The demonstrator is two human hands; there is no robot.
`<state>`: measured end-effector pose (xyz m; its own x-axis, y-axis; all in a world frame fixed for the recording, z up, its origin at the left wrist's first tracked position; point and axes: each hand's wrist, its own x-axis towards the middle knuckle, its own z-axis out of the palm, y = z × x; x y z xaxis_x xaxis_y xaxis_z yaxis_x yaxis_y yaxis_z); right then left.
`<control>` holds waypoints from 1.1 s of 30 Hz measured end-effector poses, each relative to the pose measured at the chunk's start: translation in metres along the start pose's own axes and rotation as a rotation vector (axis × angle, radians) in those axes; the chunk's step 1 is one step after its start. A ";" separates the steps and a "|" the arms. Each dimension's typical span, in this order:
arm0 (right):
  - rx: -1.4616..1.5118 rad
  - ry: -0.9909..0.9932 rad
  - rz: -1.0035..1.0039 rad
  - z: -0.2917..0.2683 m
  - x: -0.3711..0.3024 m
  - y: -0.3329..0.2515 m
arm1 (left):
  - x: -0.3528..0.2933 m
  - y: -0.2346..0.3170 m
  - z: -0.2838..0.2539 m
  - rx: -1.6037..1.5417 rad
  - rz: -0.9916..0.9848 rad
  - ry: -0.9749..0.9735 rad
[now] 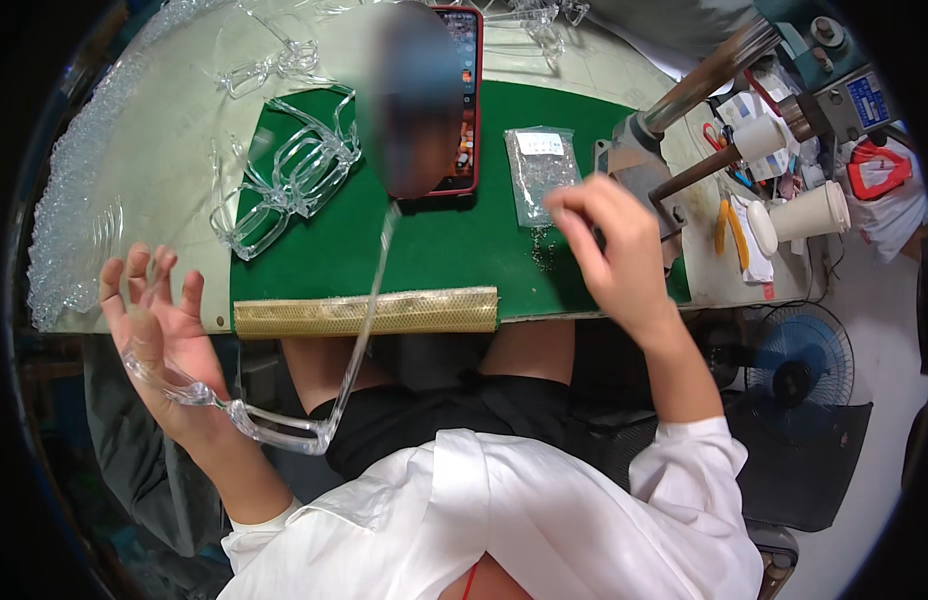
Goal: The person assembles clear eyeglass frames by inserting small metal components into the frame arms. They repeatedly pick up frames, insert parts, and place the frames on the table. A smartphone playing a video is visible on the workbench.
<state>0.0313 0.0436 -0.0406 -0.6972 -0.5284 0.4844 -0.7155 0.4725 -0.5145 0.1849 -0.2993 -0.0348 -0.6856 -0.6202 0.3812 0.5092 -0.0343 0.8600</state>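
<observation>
A clear plastic eyeglass frame point(276, 428) hangs from my left hand point(174, 345), one long temple stretching up over the table edge. My left thumb presses the frame to the palm while the other fingers are raised and apart. Above the green mat point(454, 245), my right hand point(619, 255) is blurred, its thumb and index finger bent toward each other. Anything between those fingertips is too small to make out. Beside them lies a clear zip bag point(540, 178) of tiny metal parts, with several loose screws point(543, 250) spilled below its lower edge.
Several clear eyeglass frames point(309, 170) lie piled on the mat's left. A phone point(466, 100) in a red case stands behind. A metal press point(674, 110), orange-handled pliers point(729, 230) and a white cup point(812, 212) are at right. A gold strip point(364, 312) lines the front edge.
</observation>
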 end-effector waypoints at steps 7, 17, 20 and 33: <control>-0.213 0.016 0.128 0.008 -0.063 -0.007 | -0.017 -0.011 0.052 -0.256 -0.215 -0.196; -0.111 -0.033 0.141 0.013 -0.060 -0.008 | -0.036 -0.004 0.098 -0.346 -0.236 -0.461; -0.118 -0.047 0.138 0.010 -0.057 -0.011 | -0.033 -0.001 0.095 -0.308 -0.240 -0.581; -0.053 -0.029 0.217 0.013 -0.056 -0.009 | -0.067 -0.013 0.124 0.060 -0.229 -0.481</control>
<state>0.0774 0.0598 -0.0725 -0.8339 -0.4300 0.3460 -0.5510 0.6132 -0.5660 0.1599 -0.1599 -0.0299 -0.9437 -0.1725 0.2821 0.2979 -0.0731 0.9518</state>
